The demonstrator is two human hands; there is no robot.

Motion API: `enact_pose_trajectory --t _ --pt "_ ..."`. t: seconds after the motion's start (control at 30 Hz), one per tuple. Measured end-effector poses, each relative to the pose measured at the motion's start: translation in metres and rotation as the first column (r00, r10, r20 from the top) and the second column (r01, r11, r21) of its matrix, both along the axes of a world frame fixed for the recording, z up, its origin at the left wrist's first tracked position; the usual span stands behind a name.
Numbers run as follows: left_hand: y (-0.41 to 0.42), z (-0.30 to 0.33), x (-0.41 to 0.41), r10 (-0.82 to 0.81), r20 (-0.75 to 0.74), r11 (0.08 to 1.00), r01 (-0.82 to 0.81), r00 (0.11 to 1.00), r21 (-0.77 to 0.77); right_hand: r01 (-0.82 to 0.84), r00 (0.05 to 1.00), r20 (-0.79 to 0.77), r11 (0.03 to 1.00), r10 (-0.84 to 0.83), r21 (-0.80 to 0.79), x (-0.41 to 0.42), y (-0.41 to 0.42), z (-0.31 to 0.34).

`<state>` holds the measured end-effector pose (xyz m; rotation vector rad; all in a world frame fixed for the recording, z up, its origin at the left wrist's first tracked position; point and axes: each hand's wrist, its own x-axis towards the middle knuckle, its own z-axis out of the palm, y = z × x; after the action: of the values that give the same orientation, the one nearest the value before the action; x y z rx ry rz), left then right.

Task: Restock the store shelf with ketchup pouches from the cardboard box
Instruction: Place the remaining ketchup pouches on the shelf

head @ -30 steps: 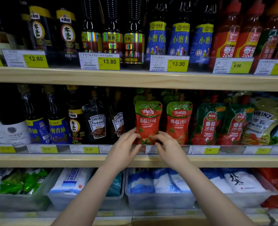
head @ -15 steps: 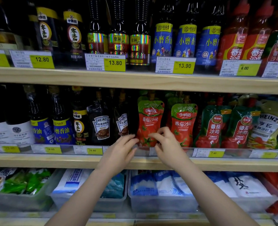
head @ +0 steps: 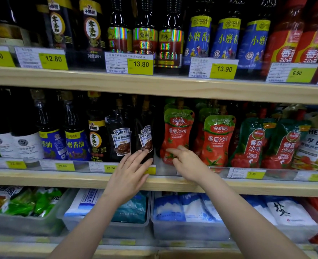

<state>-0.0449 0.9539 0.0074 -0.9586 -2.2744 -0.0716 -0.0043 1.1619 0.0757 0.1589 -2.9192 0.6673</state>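
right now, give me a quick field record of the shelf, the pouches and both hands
shelf: pale wooden middle shelf, clear price-tag rail along its front
pouches: two red, green-topped ketchup pouches upright, side by side
left hand: fingers straight, tips against black Heinz pepper sauce pouch
right hand: fingers loosely bent, forefinger touching left ketchup pouch's base
cardboard box: not in view

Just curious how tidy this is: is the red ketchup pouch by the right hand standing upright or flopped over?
Upright. The ketchup pouch stands with its spout on top and its label level, while the right hand touches its lower part.

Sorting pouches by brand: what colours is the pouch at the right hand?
Red with a green top, head view.
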Motion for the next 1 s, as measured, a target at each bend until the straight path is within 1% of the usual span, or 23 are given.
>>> enact_pose_trajectory --t 0.2,0.47,0.6,0.67,0.7,0.8,0.9,0.93,1.0 --pt "0.0 -0.002 -0.001 0.014 0.01 1.0 -0.014 1.0 -0.006 0.024 0.999 0.041 0.999 -0.025 0.031 -0.014 0.003 -0.007" --pt "0.0 -0.006 -0.004 0.009 -0.015 1.0 -0.009 1.0 0.012 0.032 0.999 0.039 0.997 -0.034 0.072 -0.023 0.006 -0.012" --pt "0.001 -0.007 -0.004 0.0 0.003 1.0 0.0 1.0 0.021 0.021 0.999 0.045 0.997 -0.025 0.071 -0.022 0.007 -0.013" --pt "0.002 -0.006 0.001 -0.002 0.029 0.999 0.0 1.0 0.051 0.007 1.0 0.01 0.999 -0.008 0.051 -0.014 0.006 -0.01" --pt "0.003 -0.006 0.006 -0.008 0.037 0.997 0.005 0.999 0.078 -0.008 0.999 -0.032 0.999 0.009 0.036 -0.008 0.006 -0.009" --pt "0.011 -0.021 0.034 -0.097 0.048 0.979 0.087 0.994 0.182 -0.095 0.982 -0.163 0.995 0.097 0.017 0.026 0.008 -0.009" --pt "0.02 -0.059 0.075 -0.235 0.141 0.943 0.19 0.962 0.272 -0.203 0.951 -0.225 0.977 0.213 0.065 0.077 0.015 -0.024" --pt "0.022 -0.074 0.089 -0.262 0.196 0.94 0.204 0.945 0.273 -0.228 0.945 -0.22 0.97 0.242 0.086 0.095 0.019 -0.033" --pt "0.025 -0.106 0.113 -0.276 0.321 0.949 0.205 0.906 0.238 -0.273 0.948 -0.14 0.956 0.287 0.111 0.126 0.028 -0.059"
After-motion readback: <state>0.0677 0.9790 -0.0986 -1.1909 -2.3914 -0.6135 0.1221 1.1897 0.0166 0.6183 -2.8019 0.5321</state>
